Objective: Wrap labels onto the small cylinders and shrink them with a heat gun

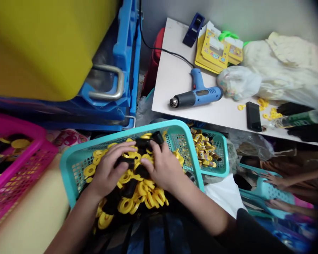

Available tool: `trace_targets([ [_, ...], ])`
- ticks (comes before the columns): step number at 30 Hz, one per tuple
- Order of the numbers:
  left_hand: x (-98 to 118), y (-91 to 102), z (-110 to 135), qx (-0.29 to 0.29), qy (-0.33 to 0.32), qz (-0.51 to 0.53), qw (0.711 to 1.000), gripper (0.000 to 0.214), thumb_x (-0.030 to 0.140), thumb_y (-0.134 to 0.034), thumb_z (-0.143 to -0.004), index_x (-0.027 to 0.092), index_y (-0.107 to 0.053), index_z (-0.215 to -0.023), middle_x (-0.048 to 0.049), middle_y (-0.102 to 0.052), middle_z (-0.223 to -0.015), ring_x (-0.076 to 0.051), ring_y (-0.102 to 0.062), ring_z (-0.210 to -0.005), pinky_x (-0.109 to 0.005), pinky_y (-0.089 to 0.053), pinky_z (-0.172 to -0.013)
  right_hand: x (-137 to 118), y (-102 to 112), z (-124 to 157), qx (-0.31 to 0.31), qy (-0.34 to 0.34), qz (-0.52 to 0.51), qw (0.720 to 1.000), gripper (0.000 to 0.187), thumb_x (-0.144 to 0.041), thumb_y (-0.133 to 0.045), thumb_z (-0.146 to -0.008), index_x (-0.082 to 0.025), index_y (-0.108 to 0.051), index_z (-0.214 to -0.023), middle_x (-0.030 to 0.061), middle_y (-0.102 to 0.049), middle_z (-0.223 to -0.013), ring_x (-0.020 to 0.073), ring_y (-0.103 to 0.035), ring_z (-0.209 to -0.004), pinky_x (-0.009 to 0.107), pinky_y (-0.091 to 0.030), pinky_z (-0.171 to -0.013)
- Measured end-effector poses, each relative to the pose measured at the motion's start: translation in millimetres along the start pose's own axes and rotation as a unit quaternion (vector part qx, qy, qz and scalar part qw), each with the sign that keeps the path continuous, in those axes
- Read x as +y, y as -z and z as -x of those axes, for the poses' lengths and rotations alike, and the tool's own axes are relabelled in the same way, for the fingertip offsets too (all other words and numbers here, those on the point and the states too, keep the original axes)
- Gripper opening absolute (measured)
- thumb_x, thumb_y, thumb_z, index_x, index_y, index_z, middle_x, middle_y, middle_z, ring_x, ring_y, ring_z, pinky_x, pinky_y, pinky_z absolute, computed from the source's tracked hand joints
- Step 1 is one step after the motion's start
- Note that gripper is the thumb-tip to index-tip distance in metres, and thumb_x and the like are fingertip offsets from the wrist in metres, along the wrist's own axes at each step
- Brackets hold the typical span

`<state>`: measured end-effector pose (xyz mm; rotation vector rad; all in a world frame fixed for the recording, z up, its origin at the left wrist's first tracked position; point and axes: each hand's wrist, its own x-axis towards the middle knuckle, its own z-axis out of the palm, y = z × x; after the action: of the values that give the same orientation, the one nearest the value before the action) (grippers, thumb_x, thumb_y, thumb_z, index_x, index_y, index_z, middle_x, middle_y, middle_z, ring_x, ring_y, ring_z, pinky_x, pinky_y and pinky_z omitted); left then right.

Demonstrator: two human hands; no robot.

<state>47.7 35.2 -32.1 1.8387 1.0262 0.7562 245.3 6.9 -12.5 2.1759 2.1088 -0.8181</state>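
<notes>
My left hand (108, 173): low over the left part of the pile, fingers stretched forward and a little curved, a black cylinder (125, 163) between them and the thumb; whether I am squeezing it, I cannot tell
My right hand (164, 164): beside the left and apart from it, fingers bent over the far side of the pile, close against another black cylinder (157, 137); whether they have closed on it, I cannot tell
Turquoise basket (66, 169): right in front of me, tilted in my view, with both my hands inside
Yellow pieces (145, 188): heaped in that basket, many of them ring-shaped, mixed with black cylinders and thickest on the side nearest me
Smaller turquoise basket (224, 151): just beyond the big one's right side, holding yellow and brown pieces (205, 151)
Pink basket (41, 144): on my left, with black and yellow pieces in it
White table (172, 77): ahead to the right, bearing a blue heat gun (205, 97), a stack of yellow cards (214, 53) and a black phone (253, 116)
Another person's hands (272, 180): far right, blurred
</notes>
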Motion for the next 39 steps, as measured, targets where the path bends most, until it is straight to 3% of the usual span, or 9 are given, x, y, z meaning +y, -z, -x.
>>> trace_targets([
  [3, -5.7, 3.4, -3.5, 0.047, -0.002, 0.059, 0.997, 0.051, 0.059, -0.037, -0.093, 0.028, -0.056, -0.128, -0.0063, -0.052, -0.139, -0.028, -0.046, -0.13, -0.043, -0.034, -0.11, -16.6, -0.5, 5.9, -0.015, 0.06, -0.034, 0.997, 0.073, -0.061, -0.038, -0.089, -0.015, -0.034, -0.146, 0.0248, -0.044, -0.131, 0.0349, -0.056, -0.112, 0.049, -0.051, -0.088],
  [8, -6.4, 19.4, -12.5, -0.089, -0.031, 0.01, 0.996, 0.053, 0.058, -0.034, -0.094, 0.035, -0.047, -0.139, 0.0009, -0.044, -0.148, -0.024, -0.038, -0.137, -0.037, -0.025, -0.116, -30.6, -0.8, 19.8, 0.009, 0.251, -0.038, 0.967, 0.072, -0.072, -0.033, -0.084, -0.019, -0.054, -0.128, 0.0194, -0.045, -0.133, 0.0305, -0.052, -0.11, 0.047, -0.052, -0.088],
  [14, -12.9, 26.8, -14.8, -0.101, -0.035, -0.038, 0.994, 0.038, 0.047, -0.035, -0.096, 0.036, -0.063, -0.119, 0.0027, -0.059, -0.13, -0.021, -0.05, -0.123, -0.033, -0.032, -0.108, -33.9, 6.1, 24.7, 0.01, 0.359, -0.023, 0.933, 0.071, -0.067, -0.023, -0.09, -0.018, -0.045, -0.135, 0.0145, -0.04, -0.146, 0.0241, -0.054, -0.113, 0.038, -0.052, -0.09],
  [18, -19.5, 23.7, -11.5, -0.072, -0.055, -0.018, 0.996, 0.032, 0.042, -0.04, -0.095, 0.031, -0.07, -0.102, 0.0002, -0.067, -0.114, -0.021, -0.053, -0.114, -0.034, -0.036, -0.102, -16.8, 35.0, 36.6, -0.026, 0.402, -0.059, 0.913, 0.051, -0.05, -0.03, -0.097, -0.022, -0.043, -0.138, 0.0041, -0.039, -0.151, 0.02, -0.04, -0.135, 0.035, -0.04, -0.111],
  [21, -19.5, 20.7, -11.8, -0.047, -0.075, 0.004, 0.996, 0.031, 0.036, -0.043, -0.095, 0.028, -0.072, -0.094, -0.0018, -0.071, -0.102, -0.022, -0.058, -0.104, -0.036, -0.041, -0.095, 8.9, 54.6, 55.4, -0.028, 0.324, -0.117, 0.938, 0.046, -0.04, -0.033, -0.099, -0.02, -0.044, -0.138, 0.0028, -0.044, -0.148, 0.0139, -0.036, -0.14, 0.03, -0.033, -0.117],
  [24, -16.7, 19.1, -14.0, -0.026, -0.088, 0.02, 0.996, 0.031, 0.035, -0.044, -0.095, 0.026, -0.074, -0.093, -0.0029, -0.074, -0.093, -0.021, -0.06, -0.096, -0.036, -0.045, -0.089, 35.5, 56.8, 77.1, 0.012, 0.086, -0.131, 0.988, 0.044, -0.042, -0.034, -0.097, -0.021, -0.05, -0.132, 0.0087, -0.053, -0.14, 0.0194, -0.05, -0.13, 0.04, -0.045, -0.108],
  [27, -14.4, 18.3, -15.6, -0.018, -0.097, 0.035, 0.995, 0.03, 0.037, -0.046, -0.095, 0.025, -0.074, -0.095, -0.0023, -0.075, -0.092, -0.021, -0.06, -0.096, -0.035, -0.045, -0.089, 47.9, 42.4, 88.3, -0.002, -0.067, -0.114, 0.991, 0.05, -0.048, -0.032, -0.096, -0.02, -0.047, -0.135, 0.0133, -0.058, -0.133, 0.0259, -0.058, -0.12, 0.048, -0.051, -0.099],
  [34, -9.7, 18.8, -15.0, -0.086, -0.043, 0.008, 0.995, 0.052, 0.061, -0.037, -0.091, 0.03, -0.063, -0.125, -0.002, -0.047, -0.146, -0.029, -0.044, -0.132, -0.042, -0.028, -0.113, 21.1, 2.4, 51.1, -0.04, -0.066, -0.128, 0.989, 0.073, -0.057, -0.046, -0.088, -0.025, -0.026, -0.15, 0.0213, -0.041, -0.143, 0.0366, -0.046, -0.131, 0.053, -0.049, -0.097],
  [39, -11.0, 16.1, -14.9, -0.077, 0.043, 0.079, 0.993, 0.068, 0.069, -0.044, -0.083, 0.028, -0.052, -0.136, -0.004, -0.046, -0.147, -0.033, -0.04, -0.135, -0.047, -0.026, -0.117, -8.5, -6.4, 35.6, -0.035, 0.009, -0.163, 0.986, 0.076, -0.067, -0.038, -0.087, -0.023, -0.028, -0.148, 0.0238, -0.027, -0.151, 0.0415, -0.031, -0.14, 0.056, -0.047, -0.097],
])
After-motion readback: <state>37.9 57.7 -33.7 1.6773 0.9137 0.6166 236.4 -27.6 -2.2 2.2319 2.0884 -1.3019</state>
